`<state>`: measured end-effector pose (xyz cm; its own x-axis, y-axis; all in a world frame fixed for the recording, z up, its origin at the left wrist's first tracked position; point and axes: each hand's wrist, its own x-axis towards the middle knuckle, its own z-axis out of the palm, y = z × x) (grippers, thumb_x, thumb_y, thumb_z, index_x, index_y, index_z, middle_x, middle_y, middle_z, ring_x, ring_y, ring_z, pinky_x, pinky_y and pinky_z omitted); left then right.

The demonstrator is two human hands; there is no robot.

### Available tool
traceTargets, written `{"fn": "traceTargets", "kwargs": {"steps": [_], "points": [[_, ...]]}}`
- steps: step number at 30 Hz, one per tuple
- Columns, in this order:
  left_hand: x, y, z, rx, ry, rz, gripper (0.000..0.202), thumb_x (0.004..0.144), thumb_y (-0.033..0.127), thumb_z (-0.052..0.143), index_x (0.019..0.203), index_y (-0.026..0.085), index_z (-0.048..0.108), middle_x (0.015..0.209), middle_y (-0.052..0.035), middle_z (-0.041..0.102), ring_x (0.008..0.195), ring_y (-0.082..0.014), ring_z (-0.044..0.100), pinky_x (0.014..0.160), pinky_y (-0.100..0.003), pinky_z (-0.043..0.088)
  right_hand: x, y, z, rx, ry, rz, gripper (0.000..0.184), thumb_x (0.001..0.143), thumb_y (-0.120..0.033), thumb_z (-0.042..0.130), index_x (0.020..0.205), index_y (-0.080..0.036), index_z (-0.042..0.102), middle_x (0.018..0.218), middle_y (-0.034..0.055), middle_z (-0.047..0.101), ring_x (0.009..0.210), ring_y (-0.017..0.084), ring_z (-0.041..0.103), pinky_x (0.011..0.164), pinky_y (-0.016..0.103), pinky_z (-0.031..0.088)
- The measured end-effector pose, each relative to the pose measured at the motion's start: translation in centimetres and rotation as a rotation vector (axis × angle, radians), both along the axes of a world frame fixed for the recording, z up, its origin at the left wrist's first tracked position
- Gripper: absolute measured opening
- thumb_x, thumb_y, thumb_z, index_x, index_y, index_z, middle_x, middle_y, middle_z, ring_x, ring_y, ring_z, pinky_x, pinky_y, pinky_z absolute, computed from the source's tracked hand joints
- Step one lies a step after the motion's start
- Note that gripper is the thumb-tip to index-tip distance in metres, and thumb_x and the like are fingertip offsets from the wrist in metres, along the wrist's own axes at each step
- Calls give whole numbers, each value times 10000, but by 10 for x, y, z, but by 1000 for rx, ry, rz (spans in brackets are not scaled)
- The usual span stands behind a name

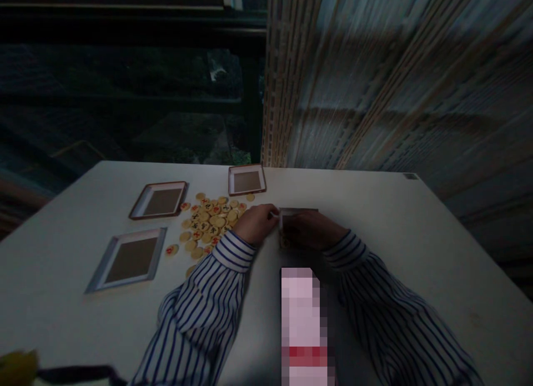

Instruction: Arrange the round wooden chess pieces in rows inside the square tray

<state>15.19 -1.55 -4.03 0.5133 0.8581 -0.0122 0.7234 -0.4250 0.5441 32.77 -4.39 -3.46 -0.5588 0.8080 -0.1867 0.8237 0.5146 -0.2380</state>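
My left hand (259, 223) has its fingers pinched at the left rim of a small shallow tray (306, 210). My right hand (312, 229) reaches over the tray and covers most of it; its fingertips are too dark to make out. One round xiangqi piece (285, 242) shows in the tray's near left corner. To the left of my left hand lies a loose pile of pale wooden xiangqi pieces (217, 221) with red and black characters. A single red-marked piece (171, 250) lies apart, left of the pile.
Around the pile's left and far sides are a brown-rimmed tray (159, 185), a smaller brown-rimmed tray (247, 166) and a grey-rimmed tray (101, 267). A pixelated object (302, 314) lies between my forearms. The white table (375, 200) ends at a window and a curtain (283, 80).
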Motion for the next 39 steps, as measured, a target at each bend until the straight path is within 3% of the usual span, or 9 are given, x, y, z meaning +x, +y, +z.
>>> {"fn": "traceTargets", "kwargs": {"steps": [20, 26, 31, 39], "points": [[-1, -1, 0, 13, 3, -3, 233, 793, 298, 495, 946, 188, 631, 871, -52, 683, 799, -160, 620, 693, -248, 458, 0, 0, -5, 28, 116, 57, 182, 796, -157, 486, 885, -173, 644, 843, 68, 677, 743, 153, 603, 645, 240, 396], [-1, 0, 0, 13, 3, -13, 236, 793, 288, 482, 947, 184, 628, 884, -54, 680, 809, -162, 618, 700, -251, 457, 1, 0, -5, 18, 112, 47, 176, 810, -189, 477, 847, -169, 648, 768, 63, 672, 656, 137, 592, 580, 226, 385], [-1, 0, 0, 16, 1, -9, 243, 794, 298, 486, 953, 176, 624, 877, -54, 682, 808, -166, 620, 707, -255, 460, 0, -1, 0, 2, 89, 50, 186, 815, -197, 472, 870, -176, 649, 800, 60, 677, 666, 132, 595, 573, 218, 378], [-2, -2, 8, 6, 0, 11, 247, 798, 287, 486, 975, 177, 618, 916, -57, 679, 845, -169, 617, 747, -264, 457, 11, -3, 14, 129, -67, 16, 213, 803, -212, 482, 946, -190, 638, 871, 65, 675, 744, 157, 605, 599, 233, 370]]}}
